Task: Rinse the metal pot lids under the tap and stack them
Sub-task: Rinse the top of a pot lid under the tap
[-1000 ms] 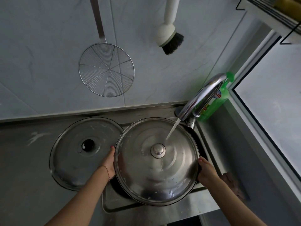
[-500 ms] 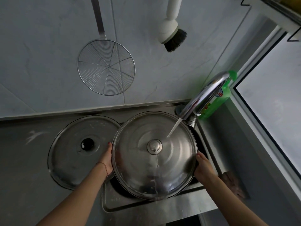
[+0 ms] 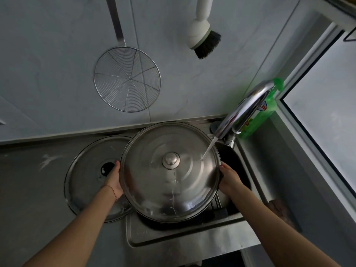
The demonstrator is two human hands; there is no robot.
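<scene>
A person is holding a large steel lid [image 3: 169,176] over the sink [image 3: 173,239], left hand [image 3: 113,180] and right hand [image 3: 229,178] gripping opposite rims as tap [image 3: 244,110] water is striking it. Wet edges could slip, sending it clattering onto the second lid [image 3: 86,180] alongside. The green bottle's [image 3: 264,112] label is showing "用".

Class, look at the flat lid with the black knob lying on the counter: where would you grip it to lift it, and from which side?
Probably the black knob, from straight above. The flat lid lies flush on the counter, so its thin rim gives fingers little to get under, while the raised knob stands clear at the centre.
</scene>
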